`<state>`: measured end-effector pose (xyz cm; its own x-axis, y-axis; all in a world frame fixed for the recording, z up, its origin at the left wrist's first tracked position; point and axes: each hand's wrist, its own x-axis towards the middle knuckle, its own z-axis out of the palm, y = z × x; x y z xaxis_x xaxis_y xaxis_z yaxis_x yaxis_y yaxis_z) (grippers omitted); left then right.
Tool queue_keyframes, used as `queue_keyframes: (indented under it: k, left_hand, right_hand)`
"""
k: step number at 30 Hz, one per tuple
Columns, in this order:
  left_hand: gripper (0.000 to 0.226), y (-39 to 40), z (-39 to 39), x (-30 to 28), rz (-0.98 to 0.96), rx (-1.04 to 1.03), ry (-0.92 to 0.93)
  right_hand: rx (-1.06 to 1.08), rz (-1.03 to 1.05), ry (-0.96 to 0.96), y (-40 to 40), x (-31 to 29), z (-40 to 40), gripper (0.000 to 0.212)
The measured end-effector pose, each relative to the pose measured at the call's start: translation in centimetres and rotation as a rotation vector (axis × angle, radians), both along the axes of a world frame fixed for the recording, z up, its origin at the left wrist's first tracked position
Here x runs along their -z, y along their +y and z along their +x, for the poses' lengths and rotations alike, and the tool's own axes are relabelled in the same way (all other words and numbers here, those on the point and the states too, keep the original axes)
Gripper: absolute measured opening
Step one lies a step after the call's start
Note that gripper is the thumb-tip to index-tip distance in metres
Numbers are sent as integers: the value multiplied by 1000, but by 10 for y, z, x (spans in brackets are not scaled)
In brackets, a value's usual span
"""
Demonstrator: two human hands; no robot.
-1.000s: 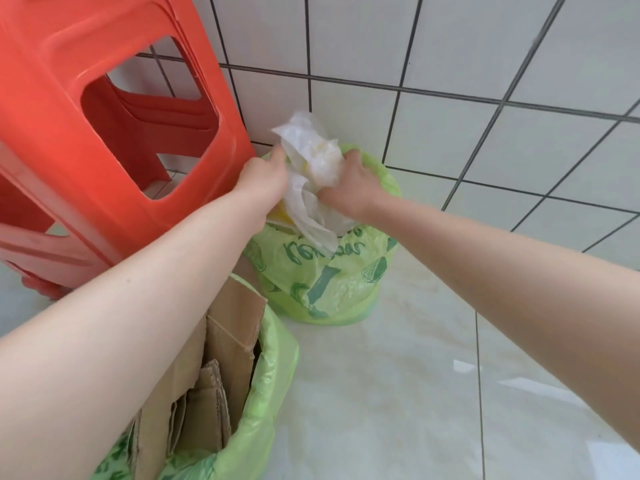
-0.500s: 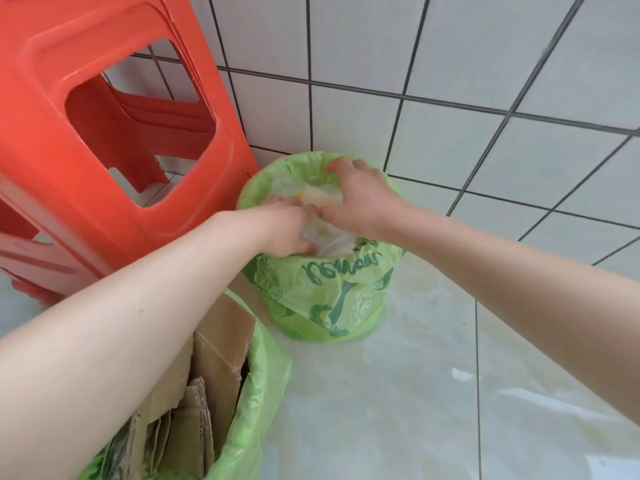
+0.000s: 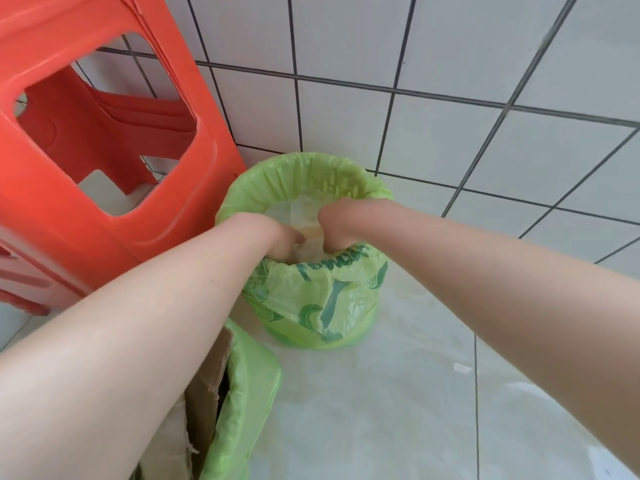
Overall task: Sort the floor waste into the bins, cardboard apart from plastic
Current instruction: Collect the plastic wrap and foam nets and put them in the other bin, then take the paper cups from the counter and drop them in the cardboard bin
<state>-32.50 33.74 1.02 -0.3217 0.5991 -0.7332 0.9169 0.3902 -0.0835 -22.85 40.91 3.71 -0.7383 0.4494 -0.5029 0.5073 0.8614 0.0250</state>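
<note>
Both bare forearms reach forward and down into the far bin, a small round one lined with a pale green bag printed in darker green, standing on the floor in the corner against the white tiled wall. The left hand and the right hand are sunk past the rim, side by side and close together, knuckles up and fingers curled downward onto the plastic waste — crumpled white, filmy material with a yellowish patch showing between the two hands. Both hands look closed into fists on that plastic, though the fingertips themselves are hidden inside the bin, so how firm the hold is cannot be told. The plastic lies wholly within the bag's mouth, below the folded-over rim. Nearer the camera, at the lower left and partly covered by the left forearm, stands the second bin, lined with the same green bag; brown cardboard stands upright in it, a torn flap rising just above the liner's edge. A red plastic stool — with others like it nested beneath — leans at the left, its side just beside the far bin. The glossy pale floor runs to the right of both bins.
</note>
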Motion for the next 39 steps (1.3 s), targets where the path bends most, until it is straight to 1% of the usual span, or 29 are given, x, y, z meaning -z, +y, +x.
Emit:
queue_keyframes:
  k: [2, 4, 7, 11, 14, 19, 23, 25, 27, 30, 32, 36, 39]
  left_hand:
    - [69, 2, 2, 1, -24, 4, -5]
    - [69, 2, 1, 4, -12, -3, -12]
    - [66, -4, 0, -5, 91, 0, -26]
    - [55, -21, -1, -33, 317, -6, -32]
    - [45, -43, 7, -57, 438, -13, -47]
    - [36, -67, 22, -87, 592, -23, -80]
    - [31, -48, 21, -95, 692, 12, -58]
    - [30, -32, 21, -93, 764, -18, -60]
    - [28, -21, 22, -87, 818, -105, -99]
    - [27, -20, 25, -88, 805, -241, -178]
    - [29, -28, 24, -101, 775, -300, -217]
    - [29, -51, 20, -151, 717, -434, -283]
    - [29, -70, 23, -206, 694, -547, -349]
  right_hand:
    - [-50, 31, -63, -1, 4, -4, 16]
    - [-83, 24, -71, -1, 7, -5, 14]
    - [-78, -18, 29, 2, 4, 1, 33]
    - [-51, -68, 237, 2, -18, 27, 38]
    - [-36, -81, 322, -7, -37, 57, 43]
    - [-95, -53, 356, -14, -62, 91, 42]
    - [-120, -47, 397, 5, -68, 80, 39]
    - [-117, -76, 440, 14, -63, 71, 38]
    - [-90, -123, 468, 20, -57, 66, 39]
    - [-35, -181, 437, 25, -60, 67, 42]
    - [3, -219, 409, 24, -74, 69, 45]
    - [32, -258, 354, 11, -123, 67, 45]
    - [18, -301, 324, -7, -181, 66, 41]
